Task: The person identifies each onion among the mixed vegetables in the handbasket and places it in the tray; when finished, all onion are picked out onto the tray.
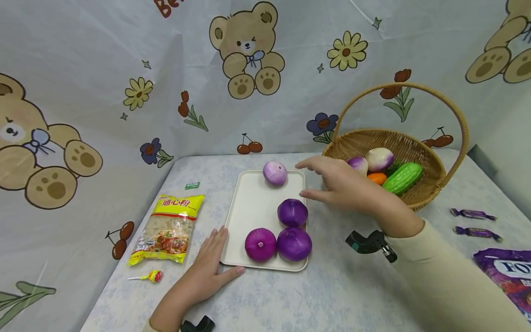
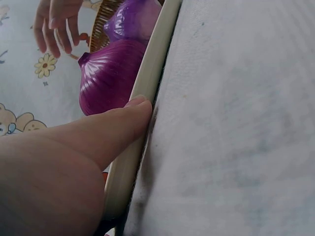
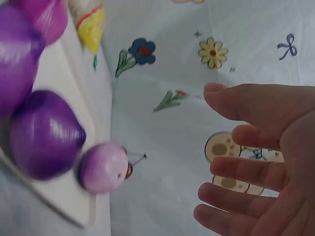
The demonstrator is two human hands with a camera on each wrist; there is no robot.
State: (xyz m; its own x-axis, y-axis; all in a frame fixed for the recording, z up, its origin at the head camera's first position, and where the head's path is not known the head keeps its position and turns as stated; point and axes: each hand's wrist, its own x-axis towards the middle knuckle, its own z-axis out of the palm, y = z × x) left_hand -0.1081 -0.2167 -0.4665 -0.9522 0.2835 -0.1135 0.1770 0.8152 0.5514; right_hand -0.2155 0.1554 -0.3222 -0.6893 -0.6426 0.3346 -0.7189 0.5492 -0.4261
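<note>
A cream tray (image 1: 253, 203) lies on the table with three purple onions grouped at its near right: a magenta one (image 1: 260, 245), a darker one (image 1: 294, 244) and another dark one (image 1: 292, 212). At the far edge sits a pale purple-and-white round vegetable (image 1: 275, 174), perhaps a turnip. My left hand (image 1: 207, 269) rests at the tray's near left corner, fingers along the side and the thumb (image 2: 130, 118) against the near rim. Above the table, between tray and basket, my right hand (image 1: 348, 184) is held with fingers spread and nothing in it (image 3: 261, 172).
A wicker basket (image 1: 431, 184) at the back right holds turnips (image 1: 379, 159), a green cucumber-like vegetable (image 1: 402, 179) and something orange. A pasta bag (image 1: 170, 226) and a lollipop (image 1: 153, 276) lie left. Wrapped candies (image 1: 473, 213) and a purple bag (image 1: 506, 276) lie right.
</note>
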